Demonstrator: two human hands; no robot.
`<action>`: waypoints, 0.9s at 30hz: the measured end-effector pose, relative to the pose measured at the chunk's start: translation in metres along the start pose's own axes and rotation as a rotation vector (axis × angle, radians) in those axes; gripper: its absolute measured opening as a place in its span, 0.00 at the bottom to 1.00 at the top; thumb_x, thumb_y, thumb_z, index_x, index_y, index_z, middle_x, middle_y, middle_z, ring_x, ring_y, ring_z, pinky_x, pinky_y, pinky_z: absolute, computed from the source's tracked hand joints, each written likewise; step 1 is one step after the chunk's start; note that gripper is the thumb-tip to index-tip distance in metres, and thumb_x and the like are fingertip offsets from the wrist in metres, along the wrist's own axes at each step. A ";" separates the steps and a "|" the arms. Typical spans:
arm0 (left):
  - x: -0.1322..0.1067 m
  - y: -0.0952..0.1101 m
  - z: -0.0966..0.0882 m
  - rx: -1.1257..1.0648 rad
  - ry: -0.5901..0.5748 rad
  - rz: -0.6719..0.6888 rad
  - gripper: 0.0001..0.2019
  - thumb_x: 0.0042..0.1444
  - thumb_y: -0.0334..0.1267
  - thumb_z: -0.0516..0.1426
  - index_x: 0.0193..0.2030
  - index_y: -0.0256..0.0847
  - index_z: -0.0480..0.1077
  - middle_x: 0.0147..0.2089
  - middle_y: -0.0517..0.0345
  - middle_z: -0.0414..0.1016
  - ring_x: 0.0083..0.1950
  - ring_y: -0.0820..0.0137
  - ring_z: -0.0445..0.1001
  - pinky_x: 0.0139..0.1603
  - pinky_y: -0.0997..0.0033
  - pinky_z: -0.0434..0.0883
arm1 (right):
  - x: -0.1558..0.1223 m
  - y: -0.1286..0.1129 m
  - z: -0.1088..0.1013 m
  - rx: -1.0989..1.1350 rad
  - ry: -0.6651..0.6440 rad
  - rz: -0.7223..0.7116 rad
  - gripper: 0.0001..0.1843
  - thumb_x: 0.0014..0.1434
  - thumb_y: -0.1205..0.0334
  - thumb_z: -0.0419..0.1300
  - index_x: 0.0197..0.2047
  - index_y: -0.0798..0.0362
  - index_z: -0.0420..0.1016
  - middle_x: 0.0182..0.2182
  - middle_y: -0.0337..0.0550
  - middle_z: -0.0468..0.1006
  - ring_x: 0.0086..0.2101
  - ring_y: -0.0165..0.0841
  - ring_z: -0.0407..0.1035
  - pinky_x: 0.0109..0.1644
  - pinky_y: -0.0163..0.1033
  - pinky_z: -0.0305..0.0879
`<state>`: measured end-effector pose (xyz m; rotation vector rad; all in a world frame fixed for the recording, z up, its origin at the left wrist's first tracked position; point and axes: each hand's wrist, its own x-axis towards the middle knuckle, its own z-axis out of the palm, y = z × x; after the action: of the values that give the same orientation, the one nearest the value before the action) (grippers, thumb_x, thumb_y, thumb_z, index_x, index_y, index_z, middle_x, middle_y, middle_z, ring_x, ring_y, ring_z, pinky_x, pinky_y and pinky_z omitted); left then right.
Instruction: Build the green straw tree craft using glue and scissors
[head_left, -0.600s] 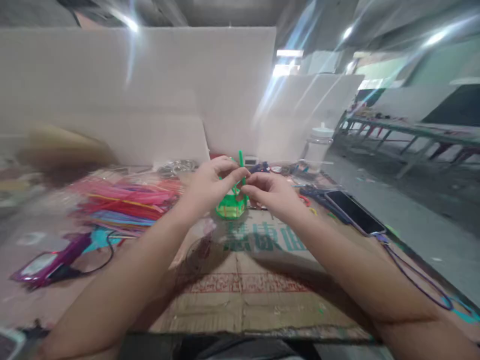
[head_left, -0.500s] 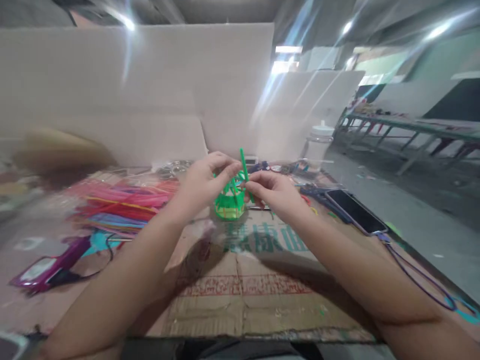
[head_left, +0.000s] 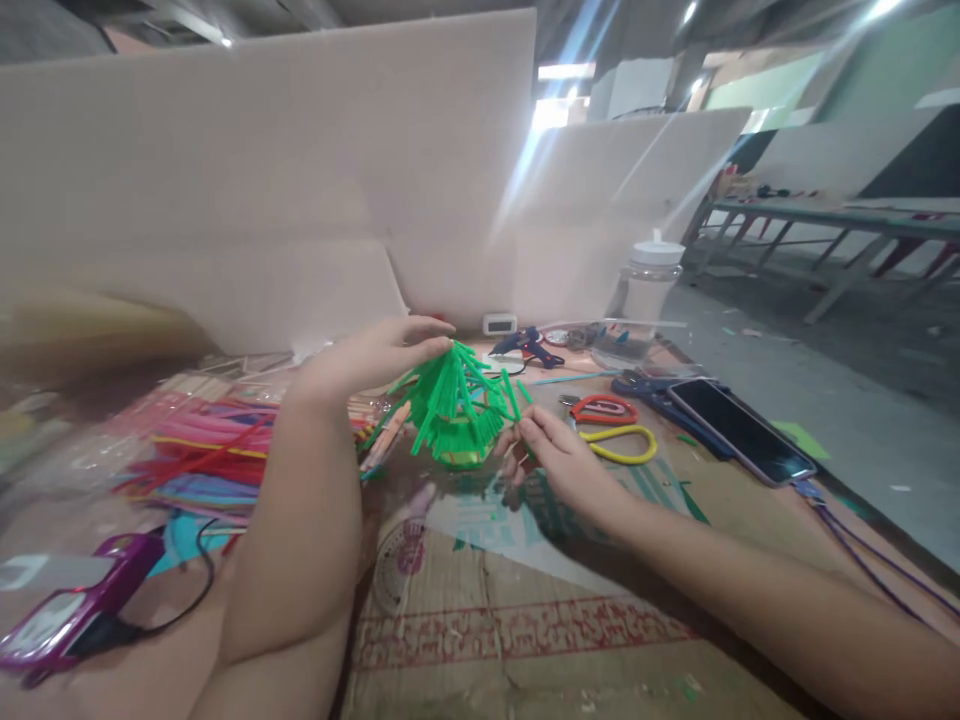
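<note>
A cone-shaped model of green pipe cleaners [head_left: 454, 395] stands on the cardboard in front of me, its strands fanning down from a peak over a band-like lower part. My left hand [head_left: 394, 350] is at that peak, thumb and fingers pinched on it; the exact contact is partly hidden. Just right of the model, my right hand [head_left: 544, 440] pinches a short green pipe cleaner [head_left: 511, 396] between thumb and forefinger. The other fingers of that hand are curled and blurred.
Red-and-yellow handled scissors [head_left: 619, 443], a dark tool and a phone [head_left: 739, 432] lie to the right. Behind are a glue gun [head_left: 529, 345] and a bottle [head_left: 649, 300]. Coloured pipe cleaners [head_left: 202, 445] and a purple corded device [head_left: 90, 610] lie left.
My right hand has moved lower and away from the model, with a green pipe cleaner in it. My left hand has shifted left, and more of the model shows. The view has shifted.
</note>
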<state>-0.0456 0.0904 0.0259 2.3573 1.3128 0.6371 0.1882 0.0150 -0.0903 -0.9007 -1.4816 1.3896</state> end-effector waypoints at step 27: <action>0.011 0.011 0.013 -0.155 0.134 -0.066 0.24 0.59 0.57 0.54 0.55 0.45 0.74 0.55 0.54 0.78 0.53 0.58 0.75 0.53 0.60 0.72 | 0.035 -0.007 -0.017 0.267 0.125 -0.013 0.26 0.46 0.38 0.68 0.30 0.50 0.63 0.26 0.32 0.67 0.28 0.28 0.67 0.38 0.39 0.70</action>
<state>-0.0254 0.0930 0.0228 2.1709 1.3396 0.8572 0.1925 0.0524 -0.0790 -0.7917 -1.1733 1.4534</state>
